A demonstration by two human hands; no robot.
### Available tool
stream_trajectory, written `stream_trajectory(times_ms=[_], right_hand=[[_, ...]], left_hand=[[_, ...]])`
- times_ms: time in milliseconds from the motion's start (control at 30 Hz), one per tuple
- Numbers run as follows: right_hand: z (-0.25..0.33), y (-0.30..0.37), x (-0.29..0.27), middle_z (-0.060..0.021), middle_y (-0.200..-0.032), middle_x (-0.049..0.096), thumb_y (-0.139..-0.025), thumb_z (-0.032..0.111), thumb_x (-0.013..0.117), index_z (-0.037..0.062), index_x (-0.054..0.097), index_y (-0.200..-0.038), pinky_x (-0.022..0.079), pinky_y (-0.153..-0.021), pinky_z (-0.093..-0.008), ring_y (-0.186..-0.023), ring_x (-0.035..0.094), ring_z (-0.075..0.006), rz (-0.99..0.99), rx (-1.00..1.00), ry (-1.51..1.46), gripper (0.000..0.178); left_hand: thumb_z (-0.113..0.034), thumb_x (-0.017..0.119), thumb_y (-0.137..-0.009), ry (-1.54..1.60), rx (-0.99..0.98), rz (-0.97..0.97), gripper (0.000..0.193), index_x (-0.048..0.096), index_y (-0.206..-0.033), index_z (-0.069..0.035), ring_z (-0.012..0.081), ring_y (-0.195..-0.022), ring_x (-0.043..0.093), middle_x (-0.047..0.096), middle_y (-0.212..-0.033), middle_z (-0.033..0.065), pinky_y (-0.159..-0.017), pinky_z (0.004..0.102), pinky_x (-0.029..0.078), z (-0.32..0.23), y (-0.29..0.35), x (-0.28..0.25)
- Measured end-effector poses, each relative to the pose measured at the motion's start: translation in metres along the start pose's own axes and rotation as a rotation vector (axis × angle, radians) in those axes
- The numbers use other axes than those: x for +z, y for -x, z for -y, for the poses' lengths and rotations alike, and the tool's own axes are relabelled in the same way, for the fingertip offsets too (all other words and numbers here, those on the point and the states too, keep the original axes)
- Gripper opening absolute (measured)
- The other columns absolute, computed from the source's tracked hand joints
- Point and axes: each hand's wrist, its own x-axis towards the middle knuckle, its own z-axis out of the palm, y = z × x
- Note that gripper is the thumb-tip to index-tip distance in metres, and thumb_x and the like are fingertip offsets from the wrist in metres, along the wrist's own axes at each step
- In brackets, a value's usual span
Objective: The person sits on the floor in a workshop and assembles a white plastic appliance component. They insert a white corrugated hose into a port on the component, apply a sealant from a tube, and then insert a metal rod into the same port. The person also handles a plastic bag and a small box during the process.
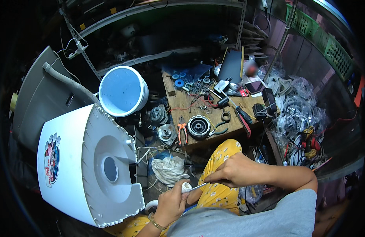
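My left hand (170, 202) grips a short white tubular plastic piece (186, 187), its open end facing up. In my right hand (234, 170), above my knee, is a thin metal rod-like tool (198, 187), its far end touching the rim of the white piece; its handle is hidden in my fingers. A curved white pipe (151, 205) shows behind my left wrist; I cannot tell whether it joins the piece. A pale crumpled cloth (168, 170) lies beyond my left hand.
A large white machine housing (68, 166) lies at left, a light-blue perforated tub (123, 91) behind it. On the wooden bench (182, 104) are orange-handled pliers (182, 131), a round black motor part (199, 126) and a screwdriver (243, 114). Bagged parts (297, 102) crowd the right.
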Motion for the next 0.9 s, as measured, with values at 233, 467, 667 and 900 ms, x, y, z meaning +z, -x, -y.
stream_trajectory(times_ms=[233,467,667,900], right_hand=[[0.015,-0.005,0.003,-0.0009,-0.071,0.065,-0.074,0.016,0.065,0.0233,0.067,-0.108,0.049,-0.047,-0.0345,-0.060,0.065,-0.0211,0.033,0.004,0.204,0.035],[0.010,-0.001,0.008,-0.0026,-0.070,0.065,-0.074,0.015,0.062,0.0192,0.068,-0.103,0.049,-0.047,-0.0366,-0.060,0.064,-0.0231,-0.068,-0.069,0.056,0.029],[0.006,-0.007,0.010,-0.0089,-0.069,0.065,-0.076,0.016,0.061,0.0198,0.067,-0.104,0.049,-0.050,-0.0411,-0.061,0.064,-0.0296,0.080,-0.147,-0.054,0.029],[0.016,0.001,0.010,-0.0111,-0.062,0.064,-0.076,0.021,0.059,0.0177,0.067,-0.098,0.051,-0.049,-0.0402,-0.059,0.066,-0.0302,0.065,-0.115,0.132,0.024]], left_hand=[[-0.011,0.061,-0.084,-0.103,0.069,-0.067,0.037,0.051,-0.120,-0.004,0.0319,-0.072,0.065,0.065,-0.081,0.0162,-0.065,0.0383,0.049,0.007,0.003,0.005],[-0.033,0.053,-0.096,0.905,-0.119,0.504,0.037,0.048,-0.114,-0.001,0.0092,-0.073,0.053,0.055,-0.091,0.0049,-0.063,0.0232,0.045,0.045,-0.003,-0.011],[-0.052,0.068,-0.081,1.203,-0.163,1.124,0.053,0.049,-0.075,-0.003,0.0088,-0.056,0.044,0.047,-0.066,0.0017,-0.048,0.0230,0.034,0.055,-0.019,0.003],[-0.069,0.058,-0.077,1.106,-0.229,0.529,0.065,0.047,-0.073,-0.005,0.0090,-0.049,0.047,0.049,-0.065,0.0023,-0.041,0.0229,0.038,0.037,0.005,0.025]])
